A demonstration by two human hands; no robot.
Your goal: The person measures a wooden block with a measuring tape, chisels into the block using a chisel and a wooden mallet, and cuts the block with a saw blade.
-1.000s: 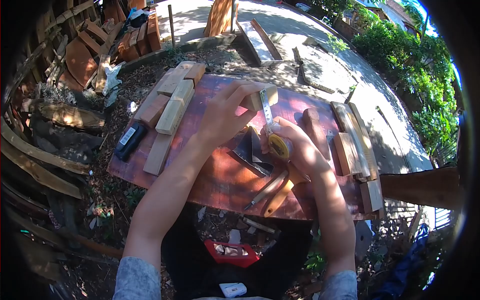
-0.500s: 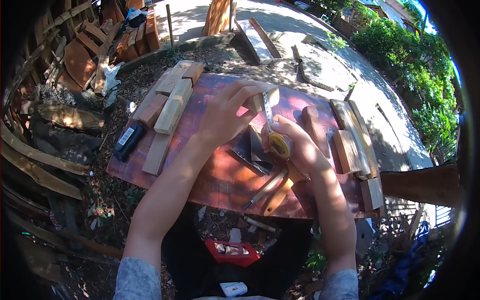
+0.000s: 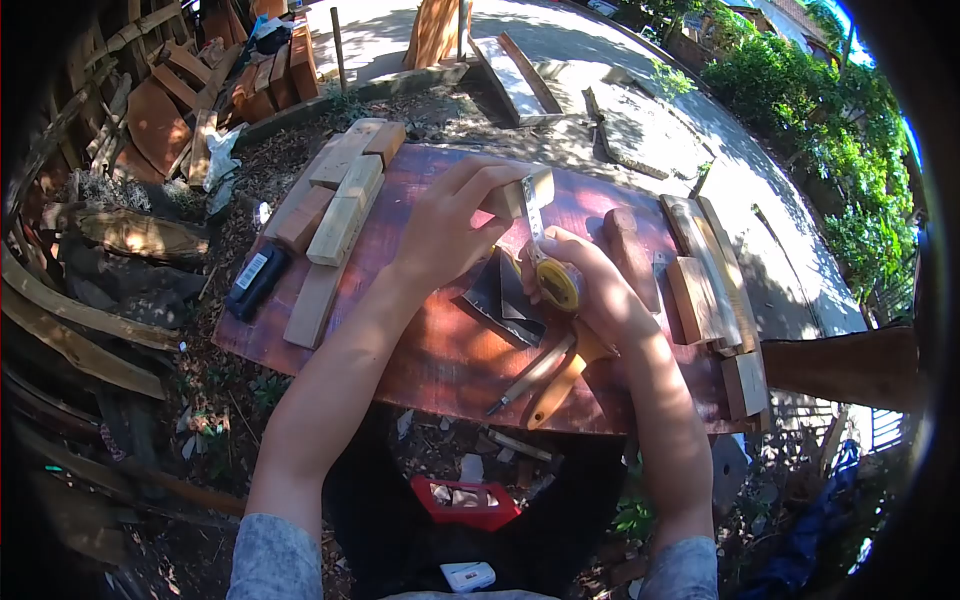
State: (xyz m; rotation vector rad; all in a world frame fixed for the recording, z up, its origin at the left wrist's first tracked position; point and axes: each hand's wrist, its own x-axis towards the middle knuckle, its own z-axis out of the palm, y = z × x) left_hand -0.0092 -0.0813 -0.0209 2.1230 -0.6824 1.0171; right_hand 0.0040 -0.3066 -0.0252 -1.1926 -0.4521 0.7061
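Note:
My left hand (image 3: 455, 225) is closed around a small wooden block (image 3: 540, 190), held above the reddish board table (image 3: 420, 375). In my right hand (image 3: 592, 280) is a yellow tape measure (image 3: 556, 285), gripped in the palm. Its pulled-out blade (image 3: 533, 212) lies across the end face of the block. Below the hands rests a dark folded sheet (image 3: 505, 305), perhaps sandpaper. Near my right wrist lie a paintbrush with an orange handle (image 3: 562, 388) and a slim pencil-like tool (image 3: 525, 378). My left fingertips are partly hidden behind the block.
Wooden blocks (image 3: 345, 215) and a black bottle (image 3: 258, 283) line the table's left side. At the right are a rounded wooden piece (image 3: 628, 255) and more wood pieces (image 3: 695, 300). A red container (image 3: 480, 512) sits below the near edge.
Almost nothing differs. The block and both hands have shifted very slightly, with the tape blade still against the block.

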